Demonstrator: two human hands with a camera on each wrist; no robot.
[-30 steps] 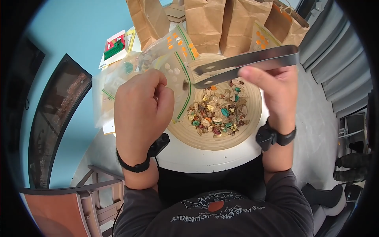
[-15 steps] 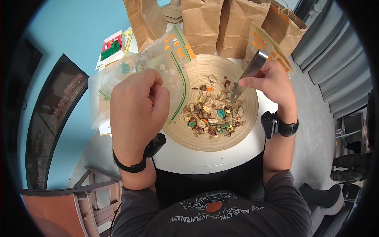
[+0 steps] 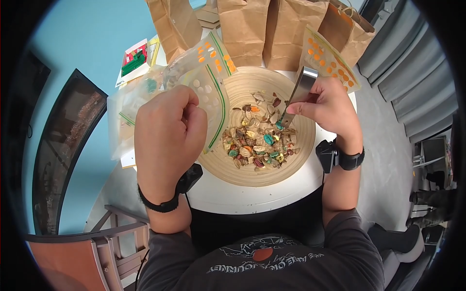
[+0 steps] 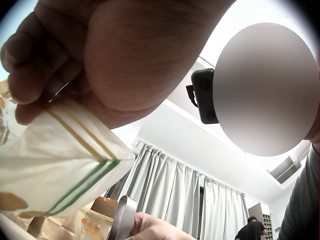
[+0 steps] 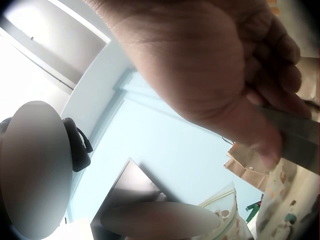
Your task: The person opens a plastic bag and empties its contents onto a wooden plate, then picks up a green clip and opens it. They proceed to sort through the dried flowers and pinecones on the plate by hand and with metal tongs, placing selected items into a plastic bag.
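Observation:
My left hand grips a clear zip bag with a green and yellow seal; its mouth faces the round wooden plate. On the plate lies a loose heap of potpourri, with tan, teal, orange, yellow and dark red pieces. Metal tongs are pinched between the thumb and fingers of my right hand. Their tips point down into the upper right of the heap, right at a teal piece. In the right wrist view the tongs stick out past my thumb.
Several brown paper bags stand along the back. An orange-dotted zip bag is behind my right hand. More plastic bags lie left, near a box with red and green items. The white table curves in front of me.
My right hand has brought the tongs from level above the plate to steeply downward, their tips now at the potpourri. My left hand stays nearly in place with the bag.

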